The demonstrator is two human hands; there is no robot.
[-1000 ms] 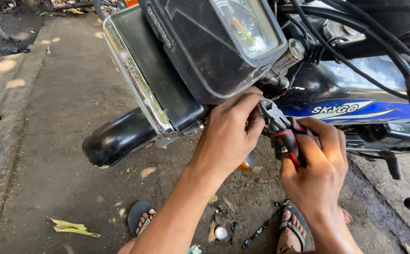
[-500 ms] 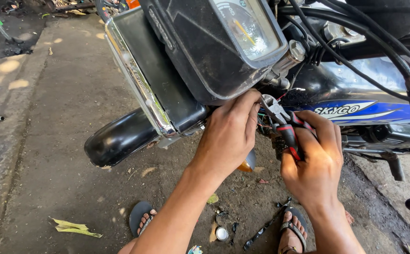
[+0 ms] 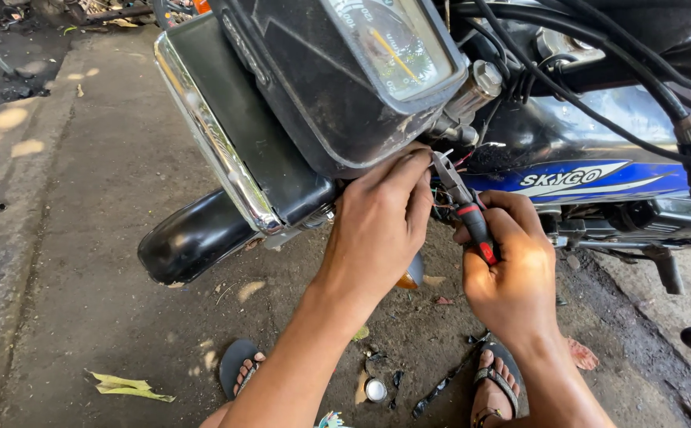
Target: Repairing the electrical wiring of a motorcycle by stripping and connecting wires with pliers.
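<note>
From the head camera, looking down: a motorcycle's black headlight housing (image 3: 337,95), with the speedometer on top, fills the upper middle and serves as the landmark. Just under its lower right corner a small bunch of thin wires (image 3: 456,158) pokes out from behind the housing, in front of the blue fuel tank (image 3: 591,170).

The left hand (image 3: 381,218) is pressed up against the underside of the housing, its fingers curled and pinched together at the wires, closed on them as far as can be seen; the exact strand is hidden by the fingertips. It seems to hold the wiring out and steady so the tool can get at it.

The right hand (image 3: 512,273), below and right of the housing, is wrapped in a firm fist around the red-and-black handles of a pair of pliers (image 3: 460,202). The tool's metal nose points up toward the wires and the left fingertips, meeting them right beneath the housing; whether the nose is biting a strand cannot be told.

Left of the housing, the chrome-edged front panel (image 3: 218,150) and black front mudguard (image 3: 191,238) jut out. Below the housing, on the dirt floor (image 3: 68,261), are sandalled feet, a small round cap (image 3: 375,389) and a dry leaf (image 3: 127,386).
</note>
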